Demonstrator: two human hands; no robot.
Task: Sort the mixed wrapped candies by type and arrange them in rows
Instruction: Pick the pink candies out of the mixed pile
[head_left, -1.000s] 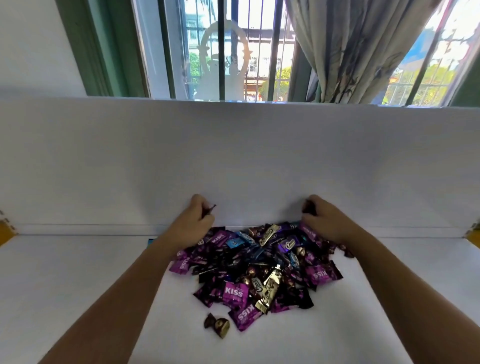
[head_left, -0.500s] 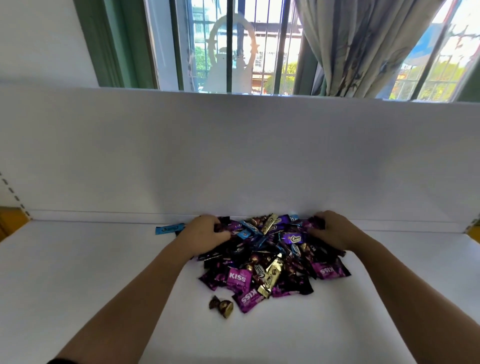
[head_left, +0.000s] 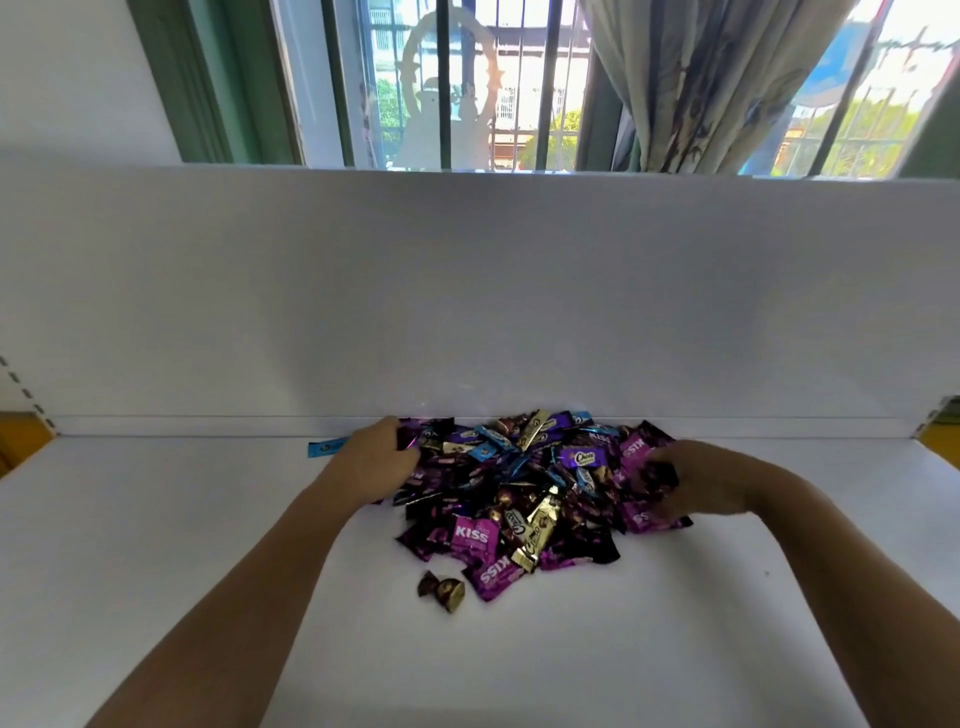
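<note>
Both hands sit lower than a second ago, when they were up at the far edge of the heap against the white back board (head_left: 467, 291). The left hand (head_left: 382, 462) now rests on the far left flank of the candy pile (head_left: 524, 488), knuckles up and fingers bent down into the wrappers. Whether it grips any cannot be told. The right hand (head_left: 696, 486) has come nearer along the right flank and is blurred. Its fingers curl over purple packets, and a grip cannot be told there either.

The pile lies straight on the white table (head_left: 208, 519), far of centre, its far edge touching the back board. It is unsorted, with no rows laid out.

The candies overlap too much for a full count. Purple "KISS" packets show readable lettering on at least four. Three gold stick wrappers show, two near the front and one at the far edge. Several blue and dark brown wrappers lie mixed among them.

Two candies lie apart from the heap. One blue candy (head_left: 326, 447) lies just left of the left hand. One brown-and-gold twist candy (head_left: 442, 591) lies just near of the pile.
</note>
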